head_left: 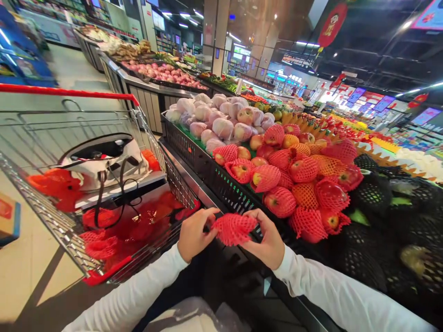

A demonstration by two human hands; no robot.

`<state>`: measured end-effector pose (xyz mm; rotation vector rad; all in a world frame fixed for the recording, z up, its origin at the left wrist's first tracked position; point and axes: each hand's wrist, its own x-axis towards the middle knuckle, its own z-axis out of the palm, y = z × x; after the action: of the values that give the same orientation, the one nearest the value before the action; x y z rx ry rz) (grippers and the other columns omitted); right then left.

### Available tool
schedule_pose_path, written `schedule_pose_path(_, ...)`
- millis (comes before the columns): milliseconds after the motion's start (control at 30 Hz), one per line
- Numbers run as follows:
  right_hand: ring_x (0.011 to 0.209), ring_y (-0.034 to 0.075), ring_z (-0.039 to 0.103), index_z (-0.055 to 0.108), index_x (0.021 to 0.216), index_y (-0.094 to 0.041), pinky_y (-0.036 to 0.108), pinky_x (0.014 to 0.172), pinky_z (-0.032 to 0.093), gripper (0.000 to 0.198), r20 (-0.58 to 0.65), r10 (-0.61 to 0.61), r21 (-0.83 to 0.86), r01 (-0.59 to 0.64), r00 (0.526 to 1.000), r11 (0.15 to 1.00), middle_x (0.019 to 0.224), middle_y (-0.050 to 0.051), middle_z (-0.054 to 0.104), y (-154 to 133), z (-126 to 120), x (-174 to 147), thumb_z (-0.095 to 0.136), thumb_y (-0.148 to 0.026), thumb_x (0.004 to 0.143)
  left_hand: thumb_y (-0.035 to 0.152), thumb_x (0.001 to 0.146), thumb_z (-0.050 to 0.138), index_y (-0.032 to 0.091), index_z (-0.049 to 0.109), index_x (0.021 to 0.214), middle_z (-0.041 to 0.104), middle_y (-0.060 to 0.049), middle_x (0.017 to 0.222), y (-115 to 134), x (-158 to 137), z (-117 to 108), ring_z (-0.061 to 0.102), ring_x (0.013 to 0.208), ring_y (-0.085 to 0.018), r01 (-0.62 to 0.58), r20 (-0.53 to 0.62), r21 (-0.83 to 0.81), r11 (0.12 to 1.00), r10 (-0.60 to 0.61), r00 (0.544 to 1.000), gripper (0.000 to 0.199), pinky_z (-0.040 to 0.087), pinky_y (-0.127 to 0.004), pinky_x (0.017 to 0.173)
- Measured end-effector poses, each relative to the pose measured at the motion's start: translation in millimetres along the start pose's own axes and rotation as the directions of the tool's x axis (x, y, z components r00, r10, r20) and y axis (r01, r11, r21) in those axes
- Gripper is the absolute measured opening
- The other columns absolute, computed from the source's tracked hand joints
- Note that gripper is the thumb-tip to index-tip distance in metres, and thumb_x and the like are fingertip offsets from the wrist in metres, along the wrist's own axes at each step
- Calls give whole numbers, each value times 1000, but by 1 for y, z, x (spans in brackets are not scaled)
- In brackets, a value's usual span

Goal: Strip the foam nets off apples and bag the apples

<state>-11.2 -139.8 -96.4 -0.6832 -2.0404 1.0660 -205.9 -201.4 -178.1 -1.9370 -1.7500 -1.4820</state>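
Between my two hands, in front of the fruit stand, is a red foam net sleeve (234, 229). My left hand (196, 234) pinches its left end, and my right hand (266, 240) grips its right end with thumb and fingers. Whether anything is inside the sleeve, I cannot tell. Just beyond my hands lie apples (279, 201), many of them in red or orange foam nets, at the near side of a black crate (194, 152). Paler fruits (222, 128) in thin wrapping fill the crate's far left part.
A shopping cart (159, 143) with a red handle stands at my left. It holds a white bag (114, 161) and several red foam nets (100, 246). Dark netted produce (372, 191) lies at the right. A cardboard box (8, 216) is on the floor at far left.
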Motion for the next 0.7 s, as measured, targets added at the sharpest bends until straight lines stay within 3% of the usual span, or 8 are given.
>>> schedule_pose_path(133, 96, 21, 61, 56, 77, -19, 35, 88, 49, 19, 131, -130, -80, 141, 983, 987, 89, 6, 66, -7, -3, -2, 73, -21, 69, 17, 82, 55, 18, 62, 104, 71, -5, 90, -6, 1, -1, 66, 81, -20, 44, 166, 120, 992, -64, 984, 23, 50, -30, 70)
schedule_pose_path(233, 100, 22, 61, 61, 84, -21, 36, 90, 49, 13, 197, -265, -200, 303, 944, 932, 80, 3, 69, -6, -4, -4, 70, -17, 75, 26, 83, 56, 17, 63, 94, 71, -8, 89, -4, 4, 1, 67, 80, -23, 61, 282, 149, 987, -102, 954, 16, 49, -32, 67)
schedule_pose_path(300, 102, 21, 61, 61, 87, -21, 37, 93, 46, 12, 276, -424, -319, 499, 862, 806, 79, 1, 71, -4, -4, -4, 64, -12, 80, 35, 82, 58, 17, 62, 90, 70, -8, 83, -2, 6, 2, 66, 75, -24, 75, 348, 155, 985, -126, 929, 20, 46, -32, 64)
schedule_pose_path(367, 102, 21, 61, 60, 89, -19, 35, 94, 45, 12, 408, -552, -373, 685, 727, 626, 82, 2, 71, -2, -2, -6, 58, -9, 84, 41, 80, 58, 16, 61, 89, 67, -8, 77, -1, 6, 4, 64, 71, -25, 95, 392, 173, 980, -157, 906, 26, 44, -32, 60)
schedule_pose_path(433, 92, 19, 62, 59, 89, -18, 32, 86, 47, 9, 539, -583, -327, 789, 607, 519, 80, 3, 70, -1, 0, -10, 53, -11, 86, 41, 81, 54, 17, 60, 84, 65, -6, 71, -1, 5, 7, 62, 65, -23, 121, 417, 174, 977, -184, 890, 25, 40, -31, 56)
schedule_pose_path(467, 84, 17, 62, 58, 90, -17, 30, 80, 48, 9, 589, -567, -297, 807, 576, 511, 80, 3, 69, -1, 2, -12, 51, -13, 87, 41, 81, 51, 18, 59, 78, 63, -6, 68, 0, 5, 8, 60, 61, -22, 132, 423, 148, 980, -183, 888, 24, 38, -30, 55)
schedule_pose_path(567, 69, 15, 57, 57, 95, -17, 29, 65, 46, 16, 682, -428, -316, 767, 593, 559, 85, 4, 68, 4, 4, -17, 45, -14, 85, 43, 81, 47, 19, 52, 63, 56, -3, 59, 4, 2, 9, 54, 54, -17, 153, 413, -65, 986, -113, 904, 31, 35, -28, 52)
schedule_pose_path(700, 76, 17, 60, 58, 94, -17, 29, 64, 47, 19, 663, -164, -527, 611, 730, 591, 91, 7, 65, 15, 0, -12, 42, -10, 86, 46, 82, 49, 18, 59, 72, 62, -3, 68, 13, 3, 7, 59, 62, -17, 171, 332, -365, 915, -44, 942, 32, 41, -27, 58)
